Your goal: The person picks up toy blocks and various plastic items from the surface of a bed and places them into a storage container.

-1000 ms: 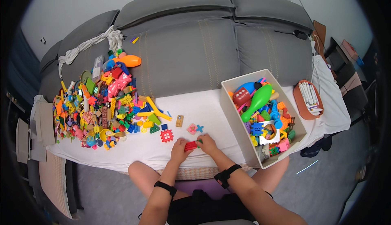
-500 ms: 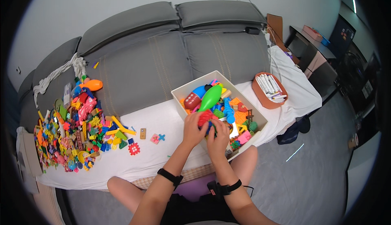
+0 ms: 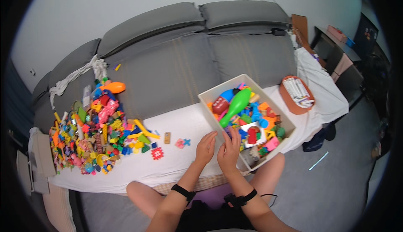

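A white storage bin full of mixed plastic toys stands on the sofa seat, right of centre. My left hand hovers beside the bin's near left edge, open, its fingers stretched out and nothing seen in them. Close by on its right, my right hand is open too, fingertips over the bin's near left rim. A green bowling pin lies on top of the toys, next to a red and blue toy. Nearer me in the bin are a white frame-like piece and a red piece.
A large heap of colourful toys covers the sofa's left end, an orange pin on top. A red lattice block, a pink and blue pair and a tan tile lie between. An orange-brown tub of white markers stands right.
Both hands have come back out of the bin toward me and opened. The white frame-like piece and red piece they partly covered now show. The whole view has shifted a little.
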A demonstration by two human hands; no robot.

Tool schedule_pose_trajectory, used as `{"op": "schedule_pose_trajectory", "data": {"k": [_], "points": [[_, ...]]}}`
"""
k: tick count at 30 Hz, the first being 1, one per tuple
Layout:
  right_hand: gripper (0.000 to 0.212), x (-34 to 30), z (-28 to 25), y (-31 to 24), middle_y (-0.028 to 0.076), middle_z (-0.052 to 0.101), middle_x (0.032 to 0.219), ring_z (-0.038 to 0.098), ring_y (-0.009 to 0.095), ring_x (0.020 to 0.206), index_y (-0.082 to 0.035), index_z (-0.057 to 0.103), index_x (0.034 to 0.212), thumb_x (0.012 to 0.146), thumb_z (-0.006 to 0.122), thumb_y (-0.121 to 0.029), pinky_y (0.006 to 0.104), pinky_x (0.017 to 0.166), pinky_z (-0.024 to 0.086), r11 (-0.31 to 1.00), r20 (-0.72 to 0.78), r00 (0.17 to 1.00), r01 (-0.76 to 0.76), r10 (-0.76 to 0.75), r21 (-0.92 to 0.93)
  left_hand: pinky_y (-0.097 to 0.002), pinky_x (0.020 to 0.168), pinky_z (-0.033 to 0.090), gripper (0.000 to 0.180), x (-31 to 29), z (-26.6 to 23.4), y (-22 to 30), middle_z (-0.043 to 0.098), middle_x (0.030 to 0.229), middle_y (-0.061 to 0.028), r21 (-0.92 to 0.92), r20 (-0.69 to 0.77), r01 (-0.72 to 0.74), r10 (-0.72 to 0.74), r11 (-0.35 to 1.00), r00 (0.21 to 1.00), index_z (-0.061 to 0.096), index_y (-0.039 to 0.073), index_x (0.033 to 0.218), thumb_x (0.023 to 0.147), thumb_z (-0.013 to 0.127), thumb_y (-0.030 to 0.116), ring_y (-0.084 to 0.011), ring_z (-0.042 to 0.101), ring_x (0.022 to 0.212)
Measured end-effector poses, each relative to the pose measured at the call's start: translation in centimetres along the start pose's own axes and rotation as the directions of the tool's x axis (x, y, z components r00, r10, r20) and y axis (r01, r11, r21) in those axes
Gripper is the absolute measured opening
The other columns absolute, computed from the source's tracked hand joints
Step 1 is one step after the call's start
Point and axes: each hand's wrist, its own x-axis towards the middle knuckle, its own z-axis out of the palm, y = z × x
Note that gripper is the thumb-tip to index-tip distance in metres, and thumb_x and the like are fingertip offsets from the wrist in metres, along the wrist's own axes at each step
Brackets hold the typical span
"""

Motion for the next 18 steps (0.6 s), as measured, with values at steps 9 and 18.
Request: {"op": "schedule_pose_trajectory", "data": {"k": [9,18], "points": [[0.038,-4.2,15.1,-1.1,0.012,0.051,0.113,0.053,0.033,0.096,-0.012,0.055,0.11,0.072,0.058,-0.014,0.0405,0.08,0.044,0.993,0.745,0.665,-0.111,0.048,0.035,-0.0385,0.081,0.041,0.029,-7.1,-11.4,-9.4,0.054,0.101,-0.0164,0.579,-0.363,0.52,-0.373,0.628,0.854,0.06,0.005,0.099,0.071,0.056,0.002,-0.0315,0.05,0.092],[0.036,-6.7,21.3,-0.2,0.009,0.05,0.108,0.049,0.031,0.093,-0.02,0.057,0.102,0.068,0.065,-0.019,0.0386,0.073,0.046,0.967,0.75,0.644,0.254,-0.15,-0.025,-0.0389,0.083,0.042,0.042,-5.4,-13.4,-16.2,0.043,0.124,-0.0201,0.633,-0.192,0.306,-0.238,0.711,0.952,0.059,0.016,0.11,0.071,0.055,0.0,-0.0335,0.047,0.098]]}}
